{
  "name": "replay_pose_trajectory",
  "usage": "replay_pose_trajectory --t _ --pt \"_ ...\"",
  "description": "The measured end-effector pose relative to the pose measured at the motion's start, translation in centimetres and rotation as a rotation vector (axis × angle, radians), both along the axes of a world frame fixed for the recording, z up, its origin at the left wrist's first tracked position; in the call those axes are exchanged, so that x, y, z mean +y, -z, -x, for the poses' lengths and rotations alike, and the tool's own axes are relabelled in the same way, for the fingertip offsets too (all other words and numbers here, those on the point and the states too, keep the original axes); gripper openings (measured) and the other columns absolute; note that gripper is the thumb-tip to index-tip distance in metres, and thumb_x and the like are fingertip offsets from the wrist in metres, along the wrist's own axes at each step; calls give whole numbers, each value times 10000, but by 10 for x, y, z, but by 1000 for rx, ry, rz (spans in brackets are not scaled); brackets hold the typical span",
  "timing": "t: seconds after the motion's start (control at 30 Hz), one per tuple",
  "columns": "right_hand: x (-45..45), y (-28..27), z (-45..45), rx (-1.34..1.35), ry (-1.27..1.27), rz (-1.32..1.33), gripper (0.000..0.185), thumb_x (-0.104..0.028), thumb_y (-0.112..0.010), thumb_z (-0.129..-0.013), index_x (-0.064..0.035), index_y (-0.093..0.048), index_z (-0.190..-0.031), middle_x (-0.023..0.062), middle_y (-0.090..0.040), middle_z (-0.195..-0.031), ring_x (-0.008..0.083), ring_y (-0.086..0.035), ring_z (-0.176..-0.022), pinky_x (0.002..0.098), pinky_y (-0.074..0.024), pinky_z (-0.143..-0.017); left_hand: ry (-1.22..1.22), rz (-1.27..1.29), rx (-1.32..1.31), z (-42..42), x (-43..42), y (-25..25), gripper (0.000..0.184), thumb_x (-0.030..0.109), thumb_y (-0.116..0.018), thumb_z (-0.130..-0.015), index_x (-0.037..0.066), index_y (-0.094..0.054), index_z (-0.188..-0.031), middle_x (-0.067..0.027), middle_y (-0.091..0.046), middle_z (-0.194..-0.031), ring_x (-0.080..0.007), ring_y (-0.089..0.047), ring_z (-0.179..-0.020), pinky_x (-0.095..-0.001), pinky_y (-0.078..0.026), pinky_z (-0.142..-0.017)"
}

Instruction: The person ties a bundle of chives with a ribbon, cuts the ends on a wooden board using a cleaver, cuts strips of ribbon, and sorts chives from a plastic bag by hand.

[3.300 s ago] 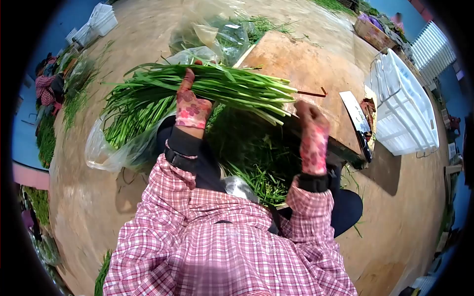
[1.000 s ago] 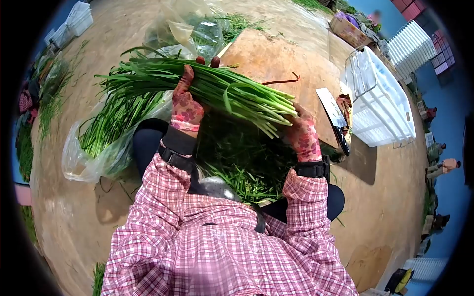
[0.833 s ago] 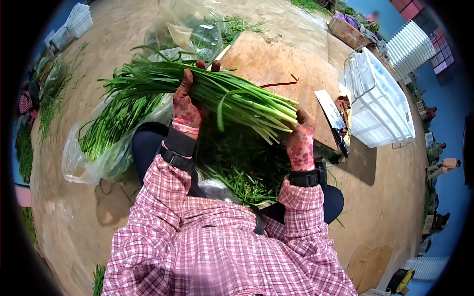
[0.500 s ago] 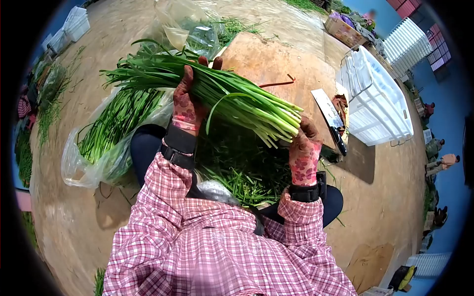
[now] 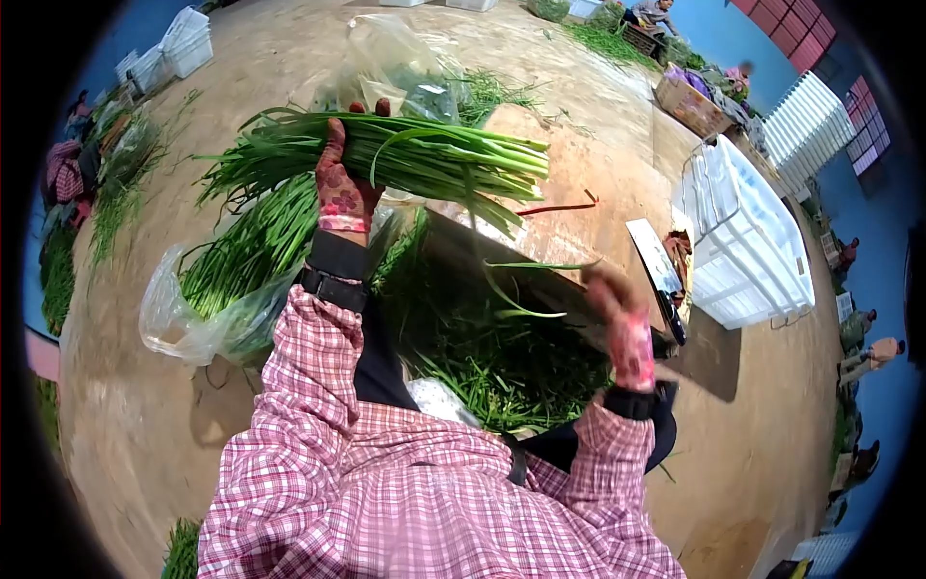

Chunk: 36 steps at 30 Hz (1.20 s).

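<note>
The left hand (image 5: 342,188) is gripping firmly, its thumb (image 5: 333,143) standing upright on the near side and two fingertips (image 5: 383,106) showing just beyond and right of the thumb. The left wrist (image 5: 335,265) is sitting almost directly behind those fingers, with the left forearm (image 5: 313,357) reaching forward and slanting slightly rightward toward them. The right hand (image 5: 617,314) is hanging well apart, right of the left fingers and nearer the torso. Its fingers are bending leftward but appearing blurred; their closure is remaining undetermined. The right wrist (image 5: 629,403) is lying behind and slightly right of these fingers.
</note>
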State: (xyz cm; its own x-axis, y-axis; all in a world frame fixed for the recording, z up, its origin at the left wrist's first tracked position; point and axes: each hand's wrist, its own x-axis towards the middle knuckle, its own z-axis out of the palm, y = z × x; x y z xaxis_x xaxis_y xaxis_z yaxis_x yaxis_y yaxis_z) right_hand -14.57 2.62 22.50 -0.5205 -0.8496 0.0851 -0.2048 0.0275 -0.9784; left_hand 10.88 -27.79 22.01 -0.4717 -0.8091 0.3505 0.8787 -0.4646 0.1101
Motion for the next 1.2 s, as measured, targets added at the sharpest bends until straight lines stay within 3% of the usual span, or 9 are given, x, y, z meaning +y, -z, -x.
replay_pose_trajectory --t 0.1,0.23,0.37,0.5,0.63,0.73,0.87,1.03,1.2 --pt "-54 -23 -19 -46 50 166 268 -129 -642 -912 29 -656 -1127 92 -687 -1049 137 -626 -967 249 -483 -860 46 22 -46 12 16 2 348 330 -632 -916 78 -620 -1157 -189 -582 -1284 -346 -554 -1170 -524 -435 -1013" --pt "-88 -11 -22 -230 39 382 200 -37 -676 -882 54 -661 -1059 93 -684 -971 133 -645 -862 233 -514 -786 22 -2 -93 26 32 5 320 309 -633 -920 86 -623 -1149 -171 -598 -1263 -320 -567 -1155 -510 -436 -1010" --pt "-88 -6 -18 -174 37 275 168 -73 -665 -902 37 -669 -1029 55 -684 -908 119 -628 -832 240 -499 -752 21 -62 -111 28 29 13 352 303 -657 -905 70 -600 -1163 -178 -616 -1215 -311 -576 -1131 -513 -449 -986" --pt "-87 4 -12 254 172 270 190 -174 -647 -933 15 -660 -945 27 -641 -792 108 -558 -746 262 -446 -682 1 -113 -117 31 24 12 344 280 -651 -911 51 -583 -1158 -194 -616 -1212 -333 -579 -1136 -524 -454 -987" --pt "-75 11 8 -165 121 417 226 -189 -637 -943 30 -657 -998 26 -636 -879 108 -584 -785 251 -509 -774 -45 -128 -119 24 11 13 349 264 -651 -910 39 -572 -1166 -210 -602 -1235 -354 -565 -1155 -549 -433 -1007" --pt "-84 -5 -4 -52 48 237 231 -152 -641 -935 36 -659 -1069 56 -666 -940 120 -609 -833 268 -517 -789 55 -136 -61 26 15 10 349 268 -650 -911 38 -575 -1162 -202 -600 -1240 -347 -565 -1156 -549 -434 -1006" --pt "-94 -7 -9 -101 67 343 217 -73 -652 -908 44 -662 -1092 87 -692 -976 141 -644 -850 260 -526 -770 -22 -128 -158 30 28 8 344 283 -641 -917 44 -584 -1158 -194 -622 -1204 -329 -580 -1137 -529 -450 -992" --pt "-89 -6 -5 -131 -21 250 249 -34 -659 -892 43 -639 -1128 91 -689 -991 145 -651 -878 267 -532 -781 1 -114 -152 27 30 6 338 297 -637 -919 66 -589 -1161 -177 -634 -1192 -321 -599 -1092 -518 -469 -964" --pt "-85 -4 1 179 -122 262 241 -21 -732 -833 22 -657 -1058 46 -680 -940 115 -623 -827 248 -502 -734 33 -65 -151 22 33 4 327 285 -631 -925 65 -587 -1162 -174 -630 -1199 -318 -601 -1087 -496 -478 -959"
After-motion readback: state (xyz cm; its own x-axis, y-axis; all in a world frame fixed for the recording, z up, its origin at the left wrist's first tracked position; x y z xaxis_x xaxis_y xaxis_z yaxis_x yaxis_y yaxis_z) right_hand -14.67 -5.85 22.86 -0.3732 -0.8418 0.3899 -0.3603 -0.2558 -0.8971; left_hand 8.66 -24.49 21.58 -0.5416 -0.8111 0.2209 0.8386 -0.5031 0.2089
